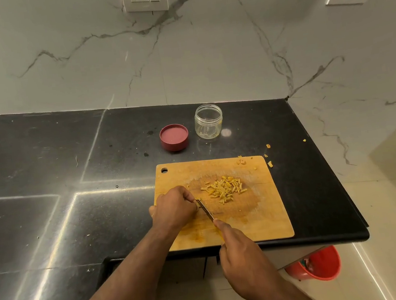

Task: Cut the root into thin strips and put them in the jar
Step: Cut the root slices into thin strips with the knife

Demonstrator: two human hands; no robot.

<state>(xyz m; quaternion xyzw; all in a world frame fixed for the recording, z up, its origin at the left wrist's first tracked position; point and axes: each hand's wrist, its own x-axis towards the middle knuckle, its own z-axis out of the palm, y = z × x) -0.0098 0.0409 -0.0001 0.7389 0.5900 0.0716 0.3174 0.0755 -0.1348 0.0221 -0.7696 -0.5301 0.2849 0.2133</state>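
A person stands at a dark stone counter, seen from above through a head-worn camera, cutting a yellow root on a wooden cutting board.

The left hand sits on the board with its fingers curled down and tucked in, apparently pinning the last small piece of root. Only a sliver of yellow shows at the fingertips, so how much root remains cannot be told. The curl likely keeps the fingertips behind the blade.

The right hand grips the handle of a small knife, fingers wrapped round it and the index finger stretched along the top towards the blade, probably for control. The blade runs from that fingertip up to the left hand's fingertips, its tip touching or just beside the root piece.

Just beyond the left fingertips, up and to the right of the blade, lies a loose pile of thin yellow strips, probably pushed clear of the cutting spot. A few scraps lie near the board's far right corner.

Well beyond both hands, past the board's far edge, stands an open glass jar, seemingly empty of strips. Its maroon lid rests upside down just left of it, leaving the mouth ready to fill.
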